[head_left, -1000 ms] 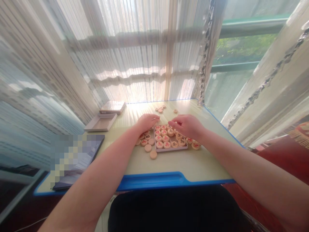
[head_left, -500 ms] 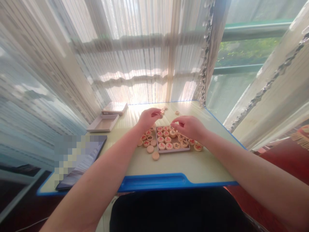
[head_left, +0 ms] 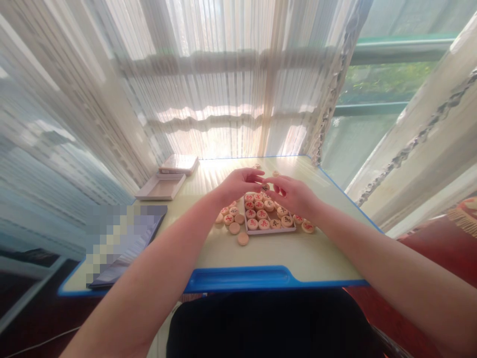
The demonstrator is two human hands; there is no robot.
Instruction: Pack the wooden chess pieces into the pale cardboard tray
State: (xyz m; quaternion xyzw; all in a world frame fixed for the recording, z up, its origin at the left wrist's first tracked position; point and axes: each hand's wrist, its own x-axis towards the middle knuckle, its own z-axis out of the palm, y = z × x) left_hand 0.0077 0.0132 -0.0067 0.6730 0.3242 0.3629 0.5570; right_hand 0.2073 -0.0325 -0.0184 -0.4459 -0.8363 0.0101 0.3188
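Above the far edge of a shallow box [head_left: 270,231], a round wooden Chinese chess piece [head_left: 265,188] with a dark character is held between my two hands. My left hand [head_left: 240,183] pinches it from the left. The fingers of my right hand [head_left: 292,191] close on it from the right. Inside the box lie several rows of chess pieces [head_left: 264,224], marked in red or black, with a gap at the middle right. Loose pieces [head_left: 228,219] lie on the table left of the box, some blank side up. More pieces [head_left: 307,226] lie at its right.
A blue-edged table [head_left: 238,276] bears everything. An open box lid [head_left: 161,188] and a closed white box [head_left: 179,163] sit at the far left, with a dark flat item [head_left: 137,248] nearer me. Several pieces [head_left: 276,173] lie beyond my hands. Sheer curtains [head_left: 223,89] hang behind.
My left hand has moved right with the chess piece, bringing it to my right hand. My right fingers now meet it. The view has shifted slightly.
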